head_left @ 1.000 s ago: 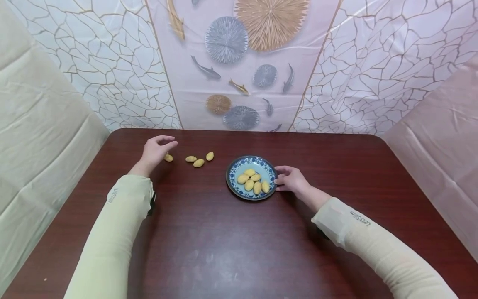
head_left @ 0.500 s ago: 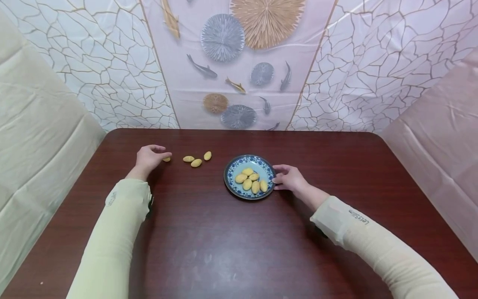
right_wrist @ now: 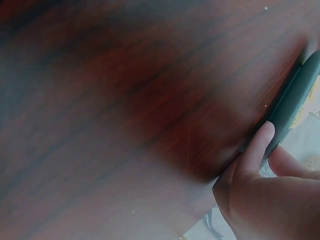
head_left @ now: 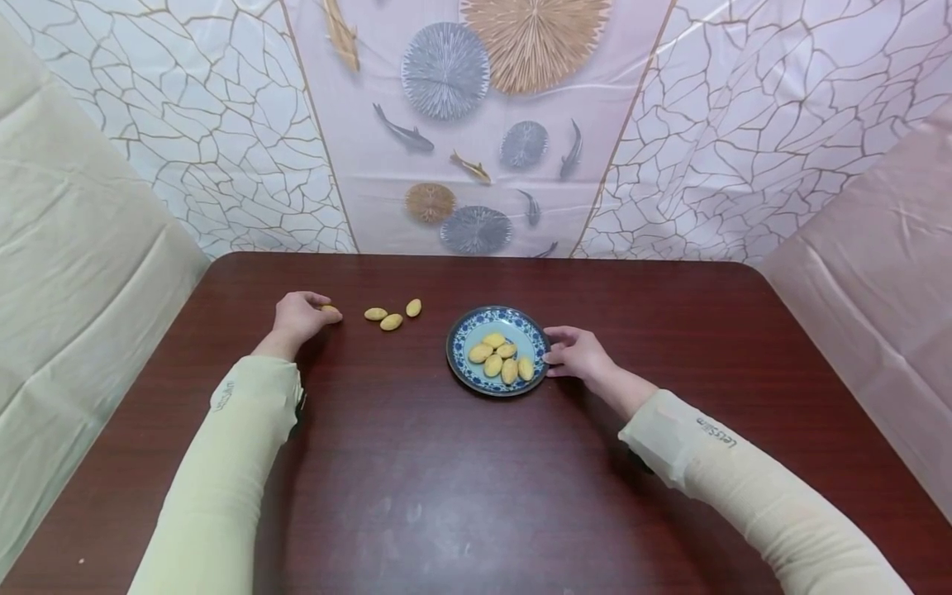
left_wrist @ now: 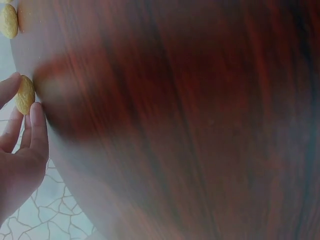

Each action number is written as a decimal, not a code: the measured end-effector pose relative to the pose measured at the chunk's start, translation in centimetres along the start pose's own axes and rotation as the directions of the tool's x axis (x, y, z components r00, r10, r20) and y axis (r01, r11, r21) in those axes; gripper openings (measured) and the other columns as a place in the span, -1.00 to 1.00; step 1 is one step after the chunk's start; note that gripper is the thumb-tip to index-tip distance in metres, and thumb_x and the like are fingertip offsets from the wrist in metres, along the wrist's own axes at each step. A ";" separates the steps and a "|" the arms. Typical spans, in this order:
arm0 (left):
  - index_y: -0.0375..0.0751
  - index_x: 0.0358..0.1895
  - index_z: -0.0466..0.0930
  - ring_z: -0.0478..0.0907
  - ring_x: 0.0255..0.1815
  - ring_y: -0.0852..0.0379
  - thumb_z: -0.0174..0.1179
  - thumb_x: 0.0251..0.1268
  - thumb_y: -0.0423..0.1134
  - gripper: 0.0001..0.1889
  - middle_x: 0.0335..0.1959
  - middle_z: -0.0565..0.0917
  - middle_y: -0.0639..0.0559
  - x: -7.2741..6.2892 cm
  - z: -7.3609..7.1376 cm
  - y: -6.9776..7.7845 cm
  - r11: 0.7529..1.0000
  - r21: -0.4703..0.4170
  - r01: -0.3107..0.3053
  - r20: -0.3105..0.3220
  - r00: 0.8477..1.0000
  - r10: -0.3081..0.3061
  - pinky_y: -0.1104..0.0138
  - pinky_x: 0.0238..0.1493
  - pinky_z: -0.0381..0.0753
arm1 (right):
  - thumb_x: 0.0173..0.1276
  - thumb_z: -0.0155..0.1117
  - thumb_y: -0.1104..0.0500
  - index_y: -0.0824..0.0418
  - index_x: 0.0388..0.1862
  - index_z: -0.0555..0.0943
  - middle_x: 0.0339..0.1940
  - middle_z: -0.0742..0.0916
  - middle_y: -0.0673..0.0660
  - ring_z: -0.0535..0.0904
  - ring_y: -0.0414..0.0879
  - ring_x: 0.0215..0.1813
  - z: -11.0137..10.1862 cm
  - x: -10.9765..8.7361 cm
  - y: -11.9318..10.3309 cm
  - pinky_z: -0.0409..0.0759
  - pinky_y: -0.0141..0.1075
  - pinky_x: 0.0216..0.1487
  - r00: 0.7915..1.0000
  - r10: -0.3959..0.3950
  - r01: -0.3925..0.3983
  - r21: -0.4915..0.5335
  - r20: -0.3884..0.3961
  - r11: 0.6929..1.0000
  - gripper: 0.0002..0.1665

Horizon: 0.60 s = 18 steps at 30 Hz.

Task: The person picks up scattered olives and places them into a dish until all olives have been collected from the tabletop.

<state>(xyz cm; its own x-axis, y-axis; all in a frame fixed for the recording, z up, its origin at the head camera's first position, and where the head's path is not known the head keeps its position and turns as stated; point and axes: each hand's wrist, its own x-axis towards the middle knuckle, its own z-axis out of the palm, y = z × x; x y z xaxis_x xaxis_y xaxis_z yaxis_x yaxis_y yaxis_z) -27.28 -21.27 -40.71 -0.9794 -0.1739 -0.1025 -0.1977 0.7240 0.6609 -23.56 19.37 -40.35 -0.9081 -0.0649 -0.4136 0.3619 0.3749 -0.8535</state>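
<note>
My left hand (head_left: 299,319) is at the back left of the dark wooden table. It pinches a yellow, wrinkled oval piece like a nut (left_wrist: 25,95) between thumb and fingertips, close over the tabletop. Just to its right lie several matching yellow pieces (head_left: 391,322). A round plate with a blue floral rim (head_left: 467,379) stands right of the middle, holding several more of them. My right hand (head_left: 582,357) holds the plate's right edge. In the right wrist view the thumb and a finger (right_wrist: 260,145) lie against the plate's dark side (right_wrist: 295,95).
The dark red-brown tabletop (head_left: 416,479) stretches in front of both hands. Behind its back edge hangs a patterned cloth (head_left: 476,178), and pale padded panels (head_left: 82,248) flank the table on both sides.
My left hand has come down onto the leftmost yellow piece and now pinches it. My right hand has stayed at the plate's edge, and the plate has not moved on the table.
</note>
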 end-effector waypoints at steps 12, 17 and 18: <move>-0.39 0.07 0.54 0.29 0.26 -0.22 0.19 0.19 -0.14 -0.55 0.12 0.52 -0.35 -0.4 -0.6 -0.1 0.999 -0.047 0.017 -0.017 1.000 -0.018 0.07 0.29 0.27 | 0.28 0.13 0.45 0.33 0.37 0.25 0.02 0.51 0.33 0.55 -0.22 -0.38 -0.1 -0.1 -0.2 0.65 -0.34 -0.28 1.000 0.001 -0.001 0.006 -0.003 1.000 -0.34; -0.37 0.11 0.52 0.29 0.28 -0.19 0.19 0.21 -0.16 -0.54 0.16 0.51 -0.33 -0.4 -0.7 0.2 0.993 -0.119 -0.014 -0.023 1.000 0.012 0.07 0.29 0.28 | 0.28 0.12 0.45 0.33 0.38 0.24 0.02 0.52 0.33 0.55 -0.22 -0.38 0.0 -0.1 -0.2 0.66 -0.34 -0.27 1.000 0.001 -0.001 0.008 0.000 1.000 -0.33; -0.36 0.12 0.52 0.32 0.27 -0.18 0.19 0.21 -0.16 -0.55 0.15 0.52 -0.32 -0.4 -0.7 0.4 0.991 -0.134 -0.026 -0.023 0.999 0.023 0.08 0.28 0.31 | 0.28 0.12 0.46 0.34 0.38 0.24 0.01 0.52 0.33 0.55 -0.22 -0.38 0.0 -0.1 -0.2 0.66 -0.34 -0.28 1.000 0.000 0.000 0.010 -0.001 1.000 -0.33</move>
<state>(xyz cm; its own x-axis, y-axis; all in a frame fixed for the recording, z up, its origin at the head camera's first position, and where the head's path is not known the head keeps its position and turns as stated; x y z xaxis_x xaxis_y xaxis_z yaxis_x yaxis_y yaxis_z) -26.91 -21.38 -39.93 -0.9826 -0.1721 -0.0703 -0.1649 0.6321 0.7572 -23.56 19.29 -40.21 -0.9082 -0.0644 -0.4135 0.3642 0.3652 -0.8568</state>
